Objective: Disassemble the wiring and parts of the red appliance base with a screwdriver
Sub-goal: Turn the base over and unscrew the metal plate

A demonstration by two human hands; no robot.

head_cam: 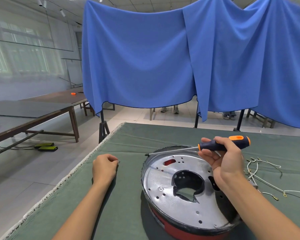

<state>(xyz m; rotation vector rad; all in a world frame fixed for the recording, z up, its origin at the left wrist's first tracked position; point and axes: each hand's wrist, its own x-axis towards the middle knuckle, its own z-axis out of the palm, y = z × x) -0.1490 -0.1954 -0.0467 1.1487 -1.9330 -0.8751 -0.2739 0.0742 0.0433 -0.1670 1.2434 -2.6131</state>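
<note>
1. Since a bundle of white wires [260, 172] with metal terminals already lies loose on the green tabletop [128, 196] at about 3 o'clock from the red appliance base [185, 189], the wiring looks to be out of the housing, or most of it
2. That base sits on the tabletop at the near right of the view, red rim at 6 o'clock and a silver plate [163, 177] facing up; its middle is an open hole with dark torn edges, and I judge the central part has been taken out
3. At least two screws appear to be in place on the plate: one screw [161, 188] at about 8 o'clock from the hole, and a second screw [215, 226] near the rim at 5 o'clock, so fastening work seems to remain
4. Right hand [222, 158] is wrapped round the dark and orange handle of the screwdriver [215, 145], held above the far edge of the base with the shaft pointing toward 9 o'clock, tip clear of the plate
5. Left hand [105, 168] rests on the tabletop at 9 o'clock from the base, well apart from it, fingers curled; something small and dark [119, 161] shows at its fingertips, perhaps a removed screw, too small to be sure it is pinched
6. Overall I would put the job past halfway, with the plate and its last fasteners left
</note>
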